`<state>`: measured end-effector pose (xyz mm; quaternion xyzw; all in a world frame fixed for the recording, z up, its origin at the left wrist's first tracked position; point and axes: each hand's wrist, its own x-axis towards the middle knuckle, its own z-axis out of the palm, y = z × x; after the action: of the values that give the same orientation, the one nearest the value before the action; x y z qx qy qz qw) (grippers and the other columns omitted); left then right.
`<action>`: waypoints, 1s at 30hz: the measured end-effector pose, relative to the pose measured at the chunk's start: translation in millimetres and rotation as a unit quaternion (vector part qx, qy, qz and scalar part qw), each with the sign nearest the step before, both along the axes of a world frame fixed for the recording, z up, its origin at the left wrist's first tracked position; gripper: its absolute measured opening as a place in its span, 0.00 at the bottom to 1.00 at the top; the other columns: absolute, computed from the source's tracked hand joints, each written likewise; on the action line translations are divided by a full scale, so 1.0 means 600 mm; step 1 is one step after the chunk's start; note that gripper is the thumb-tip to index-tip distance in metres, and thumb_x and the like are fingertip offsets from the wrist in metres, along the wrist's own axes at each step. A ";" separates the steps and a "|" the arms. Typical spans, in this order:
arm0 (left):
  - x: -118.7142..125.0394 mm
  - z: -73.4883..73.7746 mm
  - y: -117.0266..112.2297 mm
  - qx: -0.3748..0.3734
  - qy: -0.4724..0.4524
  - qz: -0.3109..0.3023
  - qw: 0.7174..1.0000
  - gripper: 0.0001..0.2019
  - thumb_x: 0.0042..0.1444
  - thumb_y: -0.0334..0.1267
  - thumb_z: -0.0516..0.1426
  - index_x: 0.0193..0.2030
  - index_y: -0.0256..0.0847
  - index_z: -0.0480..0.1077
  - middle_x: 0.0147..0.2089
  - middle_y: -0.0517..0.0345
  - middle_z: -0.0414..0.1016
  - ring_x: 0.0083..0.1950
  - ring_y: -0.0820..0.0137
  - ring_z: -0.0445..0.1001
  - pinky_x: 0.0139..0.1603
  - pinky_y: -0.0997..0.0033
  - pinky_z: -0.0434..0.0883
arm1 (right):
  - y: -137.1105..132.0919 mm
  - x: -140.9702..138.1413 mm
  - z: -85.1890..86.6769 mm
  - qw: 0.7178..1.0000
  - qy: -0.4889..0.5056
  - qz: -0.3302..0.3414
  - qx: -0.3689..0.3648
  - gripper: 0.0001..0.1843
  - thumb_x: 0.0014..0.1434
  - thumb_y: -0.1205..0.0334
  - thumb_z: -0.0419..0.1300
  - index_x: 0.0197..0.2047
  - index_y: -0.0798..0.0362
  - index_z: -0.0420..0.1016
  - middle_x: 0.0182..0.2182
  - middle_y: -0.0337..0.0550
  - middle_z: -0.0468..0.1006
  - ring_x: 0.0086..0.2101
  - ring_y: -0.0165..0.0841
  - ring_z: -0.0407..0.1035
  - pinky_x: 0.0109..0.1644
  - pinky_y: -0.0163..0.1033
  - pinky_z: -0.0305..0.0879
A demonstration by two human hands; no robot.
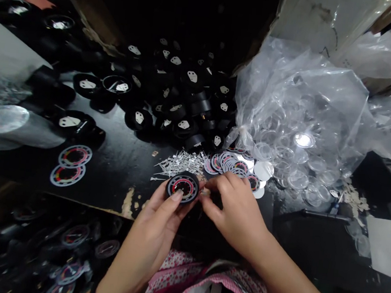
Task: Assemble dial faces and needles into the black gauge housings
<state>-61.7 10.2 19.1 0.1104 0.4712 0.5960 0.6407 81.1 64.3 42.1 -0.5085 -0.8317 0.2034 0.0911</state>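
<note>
My left hand [158,215] is closed around a round black gauge [191,183], its printed dial turned up and the thumb resting on the dial face. Close to the gauge's right edge, the thumb and fingertips of my right hand [236,204] come together; what they hold, if anything, is too small to make out. Just behind the gauge lies a heap of thin white pointers [181,163]. Loose printed dial discs [227,161] are piled beyond my right hand. Two more dial discs [74,156] overlap on the bench to the left.
Several black gauge housings [184,124] with pale metal plates crowd the back. A plastic bag [298,96] spills clear round lenses [297,178] at the right. A black pen [326,216] lies there. Finished-looking gauges [76,235] fill the space below the bench edge at left.
</note>
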 end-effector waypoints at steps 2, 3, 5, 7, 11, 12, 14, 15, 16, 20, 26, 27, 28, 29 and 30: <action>0.005 0.001 0.002 -0.002 -0.012 -0.006 1.000 0.09 0.60 0.39 0.62 0.47 0.46 0.79 0.53 0.55 0.82 0.60 0.60 0.76 0.63 0.59 0.71 | -0.006 0.011 0.002 1.000 0.000 0.000 0.012 0.08 0.65 0.58 0.61 0.42 0.54 0.74 0.42 0.47 0.77 0.44 0.42 0.70 0.48 0.47 0.58; 0.008 0.002 0.002 -0.005 -0.020 -0.013 1.000 0.09 0.60 0.39 0.62 0.47 0.46 0.79 0.54 0.54 0.82 0.60 0.60 0.76 0.64 0.59 0.71 | -0.008 0.017 0.003 1.000 -0.002 0.001 0.020 0.08 0.66 0.58 0.60 0.41 0.54 0.74 0.41 0.47 0.76 0.43 0.42 0.70 0.48 0.47 0.58; 0.011 0.003 0.003 -0.012 -0.032 -0.023 0.999 0.10 0.60 0.39 0.62 0.48 0.46 0.79 0.55 0.54 0.82 0.60 0.59 0.76 0.63 0.58 0.71 | -0.012 0.029 0.006 0.999 0.000 0.002 0.037 0.08 0.68 0.60 0.58 0.39 0.53 0.74 0.39 0.46 0.76 0.41 0.40 0.69 0.47 0.47 0.57; 0.015 0.005 0.005 -0.014 -0.035 -0.027 0.999 0.11 0.60 0.39 0.62 0.48 0.45 0.78 0.54 0.53 0.82 0.59 0.59 0.77 0.62 0.58 0.72 | -0.016 0.039 0.012 0.999 0.024 -0.001 0.043 0.09 0.68 0.61 0.57 0.37 0.53 0.74 0.38 0.45 0.75 0.40 0.39 0.68 0.47 0.46 0.57; 0.029 0.005 0.012 -0.023 0.010 -0.014 1.000 0.19 0.57 0.40 0.64 0.56 0.49 0.74 0.53 0.54 0.82 0.58 0.59 0.78 0.61 0.58 0.73 | -0.026 0.050 0.024 0.985 0.174 -0.011 -0.012 0.06 0.68 0.63 0.57 0.39 0.51 0.74 0.37 0.41 0.75 0.41 0.35 0.68 0.47 0.43 0.60; 0.034 0.003 0.012 -0.027 0.023 -0.024 0.999 0.20 0.57 0.40 0.64 0.57 0.50 0.73 0.54 0.55 0.81 0.59 0.59 0.77 0.61 0.59 0.73 | -0.028 0.051 0.026 0.979 0.203 -0.013 -0.028 0.05 0.68 0.64 0.57 0.40 0.50 0.74 0.38 0.40 0.75 0.41 0.34 0.69 0.47 0.42 0.60; 0.044 -0.003 0.012 -0.022 0.044 -0.061 0.997 0.18 0.57 0.41 0.64 0.56 0.51 0.74 0.56 0.57 0.80 0.60 0.59 0.75 0.61 0.61 0.72 | -0.031 0.051 0.026 0.975 0.217 -0.024 -0.043 0.06 0.68 0.65 0.56 0.40 0.51 0.74 0.38 0.41 0.75 0.41 0.34 0.69 0.46 0.42 0.61; 0.048 -0.007 0.010 -0.012 0.053 -0.080 0.995 0.17 0.58 0.42 0.64 0.55 0.51 0.75 0.57 0.57 0.79 0.61 0.60 0.74 0.62 0.62 0.71 | -0.031 0.050 0.025 0.977 0.208 -0.034 -0.042 0.06 0.68 0.65 0.56 0.38 0.51 0.73 0.37 0.41 0.74 0.40 0.34 0.68 0.46 0.42 0.60; 0.051 -0.012 0.008 0.000 0.064 -0.093 0.994 0.16 0.58 0.42 0.63 0.54 0.51 0.75 0.58 0.58 0.78 0.62 0.61 0.74 0.63 0.63 0.70 | -0.031 0.050 0.024 0.978 0.199 -0.045 -0.041 0.06 0.67 0.66 0.56 0.37 0.52 0.73 0.36 0.41 0.74 0.39 0.34 0.68 0.44 0.42 0.60; 0.053 -0.022 -0.001 0.023 0.097 -0.107 0.989 0.15 0.59 0.43 0.63 0.53 0.52 0.75 0.55 0.60 0.79 0.59 0.62 0.75 0.64 0.63 0.69 | -0.028 0.051 0.024 0.976 0.203 -0.057 -0.047 0.07 0.66 0.66 0.57 0.34 0.52 0.71 0.33 0.39 0.72 0.37 0.33 0.67 0.41 0.40 0.59; 0.043 -0.006 -0.003 0.024 0.132 -0.113 0.984 0.13 0.57 0.45 0.65 0.48 0.49 0.75 0.50 0.58 0.81 0.54 0.62 0.79 0.60 0.65 0.72 | -0.029 0.055 0.033 0.968 0.237 -0.057 -0.064 0.08 0.67 0.65 0.57 0.34 0.51 0.71 0.34 0.39 0.71 0.37 0.32 0.66 0.41 0.39 0.60; 0.042 -0.004 -0.002 0.025 0.140 -0.115 0.983 0.13 0.56 0.45 0.65 0.48 0.49 0.75 0.49 0.58 0.81 0.53 0.62 0.79 0.59 0.65 0.72 | -0.029 0.055 0.034 0.968 0.237 -0.058 -0.065 0.08 0.67 0.65 0.57 0.34 0.51 0.70 0.33 0.39 0.71 0.37 0.32 0.66 0.41 0.39 0.60; 0.041 -0.002 -0.001 0.027 0.148 -0.114 0.982 0.13 0.56 0.46 0.65 0.47 0.50 0.75 0.48 0.59 0.81 0.53 0.62 0.79 0.57 0.65 0.73 | -0.031 0.055 0.034 0.968 0.236 -0.059 -0.066 0.08 0.67 0.65 0.57 0.33 0.51 0.70 0.33 0.39 0.71 0.37 0.32 0.67 0.41 0.39 0.60; 0.041 0.000 0.000 0.029 0.159 -0.112 0.980 0.13 0.55 0.46 0.65 0.46 0.50 0.75 0.47 0.59 0.82 0.52 0.62 0.79 0.56 0.65 0.73 | -0.032 0.054 0.034 0.968 0.236 -0.058 -0.065 0.09 0.67 0.65 0.56 0.33 0.51 0.70 0.33 0.38 0.72 0.37 0.32 0.67 0.42 0.39 0.60; 0.041 0.001 0.001 0.031 0.174 -0.108 0.978 0.12 0.54 0.46 0.66 0.45 0.50 0.75 0.46 0.59 0.82 0.51 0.61 0.80 0.56 0.65 0.74 | -0.033 0.053 0.034 0.968 0.235 -0.058 -0.065 0.09 0.67 0.65 0.56 0.33 0.51 0.70 0.33 0.38 0.72 0.37 0.32 0.67 0.42 0.39 0.61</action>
<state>-37.2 10.6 19.7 0.2826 0.5419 0.5096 0.6056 112.9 44.5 62.6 -0.4984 -0.7413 0.3651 0.2621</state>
